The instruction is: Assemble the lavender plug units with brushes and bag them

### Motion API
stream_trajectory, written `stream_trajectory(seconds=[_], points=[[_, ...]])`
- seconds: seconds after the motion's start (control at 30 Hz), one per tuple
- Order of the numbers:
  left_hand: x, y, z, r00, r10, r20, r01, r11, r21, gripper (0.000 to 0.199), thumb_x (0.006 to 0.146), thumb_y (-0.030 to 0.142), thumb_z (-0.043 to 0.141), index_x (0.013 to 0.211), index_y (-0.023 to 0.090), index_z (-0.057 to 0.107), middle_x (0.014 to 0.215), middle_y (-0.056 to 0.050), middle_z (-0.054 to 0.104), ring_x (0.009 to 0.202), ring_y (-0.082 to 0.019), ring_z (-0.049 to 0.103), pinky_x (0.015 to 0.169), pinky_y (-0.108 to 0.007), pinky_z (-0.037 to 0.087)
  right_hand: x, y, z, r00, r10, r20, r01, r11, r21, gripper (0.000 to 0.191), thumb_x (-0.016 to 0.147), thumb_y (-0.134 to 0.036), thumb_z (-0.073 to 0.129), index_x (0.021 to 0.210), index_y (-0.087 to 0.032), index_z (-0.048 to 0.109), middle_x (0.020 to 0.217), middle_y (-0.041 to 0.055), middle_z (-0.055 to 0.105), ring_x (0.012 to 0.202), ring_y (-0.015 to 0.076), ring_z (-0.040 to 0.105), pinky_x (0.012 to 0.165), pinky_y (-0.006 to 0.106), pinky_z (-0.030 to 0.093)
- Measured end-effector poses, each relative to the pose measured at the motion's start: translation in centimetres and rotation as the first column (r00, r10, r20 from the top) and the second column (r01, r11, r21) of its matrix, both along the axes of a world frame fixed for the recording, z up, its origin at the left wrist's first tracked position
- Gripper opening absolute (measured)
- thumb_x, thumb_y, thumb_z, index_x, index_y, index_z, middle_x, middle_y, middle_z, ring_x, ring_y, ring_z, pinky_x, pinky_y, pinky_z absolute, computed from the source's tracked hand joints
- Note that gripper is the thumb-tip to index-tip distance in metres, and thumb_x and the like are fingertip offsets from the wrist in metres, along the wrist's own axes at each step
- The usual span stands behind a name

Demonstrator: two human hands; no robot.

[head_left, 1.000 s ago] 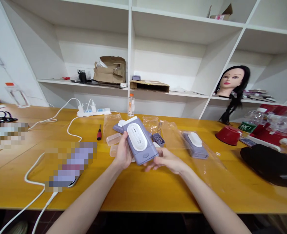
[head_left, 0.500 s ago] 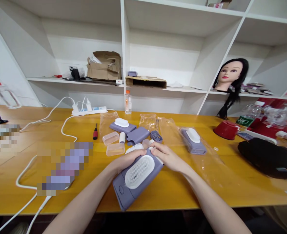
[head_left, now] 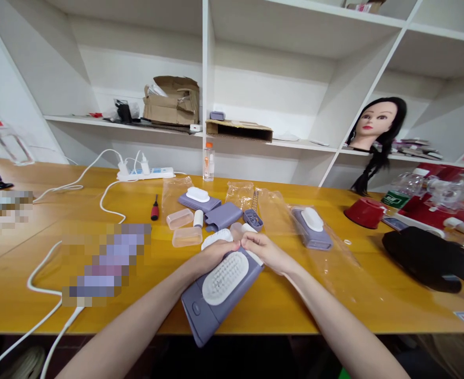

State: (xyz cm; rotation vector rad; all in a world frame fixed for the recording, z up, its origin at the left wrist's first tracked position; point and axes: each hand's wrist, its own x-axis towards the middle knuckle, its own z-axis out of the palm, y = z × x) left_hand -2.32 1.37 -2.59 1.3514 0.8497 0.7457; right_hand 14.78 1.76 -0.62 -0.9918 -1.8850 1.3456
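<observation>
A purple box-shaped brush with a white oval bristle pad is tilted at the table's front edge, its near end sticking out past it. My left hand is closed round its upper left side, thumb along the top. My right hand pinches at the far top corner, its fingertips meeting the left thumb; any small part between them is hidden. Just beyond the hands lie a white bristle piece, a purple shell and a purple oval part with a spring by it.
Clear boxes, a white cylinder and another purple brush lie beyond. A screwdriver is left of them. A third brush rests on plastic film to the right, near a red cup and black object. White cables run left.
My right fingers have curled in closer to the left thumb at the brush's top corner. The brush stays nearly in place, while the camera view has shifted slightly.
</observation>
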Motion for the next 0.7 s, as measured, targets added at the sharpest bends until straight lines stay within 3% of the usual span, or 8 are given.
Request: stream_trajectory(seconds=[0.2, 0.47, 0.7], points=[[-0.2, 0.0, 0.2, 0.999, 0.024, -0.033, -0.024, 1.0, 0.006, 0.034, 0.07, 0.049, 0.054, 0.061, 0.015, 0.053, 0.056, 0.003, 0.05, 0.052, -0.011, 0.041, 0.052, -0.026, 0.029, 0.0, -0.1, 0.1, 0.999, -0.038, -0.035, 0.036, 0.998, -0.05, 0.041, 0.073, -0.057, 0.056, 0.067, -0.017, 0.047, 0.057, -0.0059, 0.038, 0.052, 0.0073, 0.031, 0.048, 0.021, 0.022], [-0.2, -0.8, 0.4, 0.998, -0.021, -0.059, 0.024, 0.998, 0.053, 0.038, 0.076, 0.052, 0.048, 0.065, 0.016, 0.054, 0.061, 0.001, 0.053, 0.058, -0.013, 0.045, 0.058, -0.026, 0.031, 0.0, -0.6, 1.0, 0.983, -0.059, 0.173, 0.042, 0.994, 0.1, 0.037, 0.084, -0.051, 0.044, 0.069, -0.017, 0.05, 0.068, -0.002, 0.045, 0.065, 0.0105, 0.041, 0.058, 0.022, 0.034], [0.3, -1.1, 0.5, 0.998, -0.016, -0.059, 0.014, 0.999, -0.041, 0.041, 0.072, 0.054, 0.053, 0.058, 0.016, 0.048, 0.051, 0.004, 0.044, 0.045, -0.009, 0.036, 0.048, -0.025, 0.021, -0.1, -0.4, 0.9, 0.993, -0.005, 0.122, 0.005, 1.0, 0.0, 0.03, 0.081, -0.043, 0.05, 0.067, -0.017, 0.048, 0.063, -0.004, 0.04, 0.06, 0.0089, 0.036, 0.053, 0.02, 0.03]])
